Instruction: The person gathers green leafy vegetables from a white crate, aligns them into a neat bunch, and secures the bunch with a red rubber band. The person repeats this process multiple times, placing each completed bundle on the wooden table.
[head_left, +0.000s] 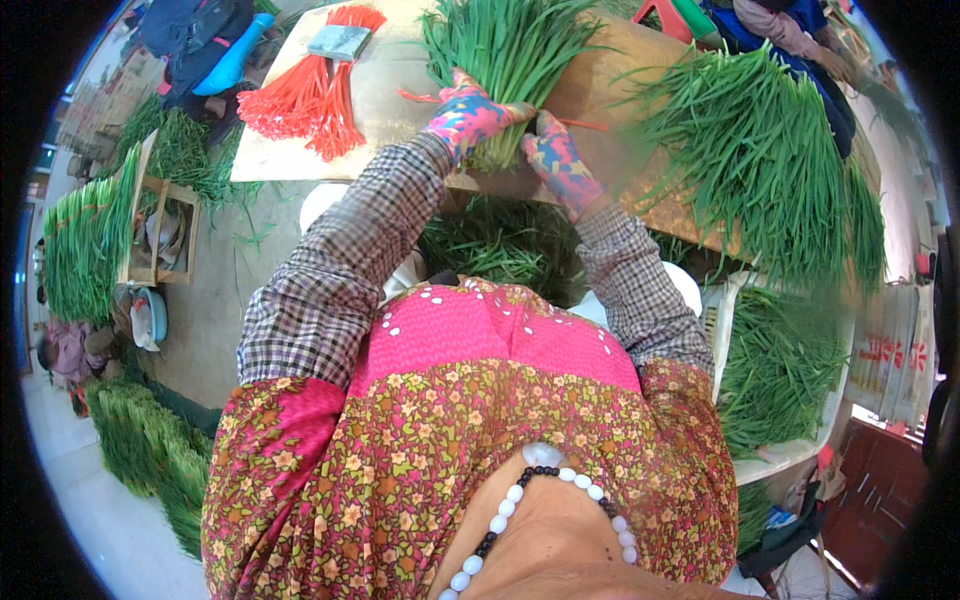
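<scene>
A bunch of garlic chives (510, 56) lies on the table board in front of me, leaves pointing away and pale stem ends toward me. My left hand (474, 114), in a patterned glove, is closed around the stems from the left. My right hand (561, 159), gloved alike, is at the right side of the stems, its fingertips close to my left thumb. A red tie strip (585, 124) sticks out to the right behind my right fingers, and a red end also shows left of the bunch. Whether the right fingers pinch the strip is hidden.
Red tie strips (289, 105) lie under a metal block (340, 43) on the board (390, 97). A large chive heap (757, 142) covers the right end. A white crate (787, 457) of loose leaves stands at right. Other people (787, 30) are beyond; a wooden frame (159, 232) stands left.
</scene>
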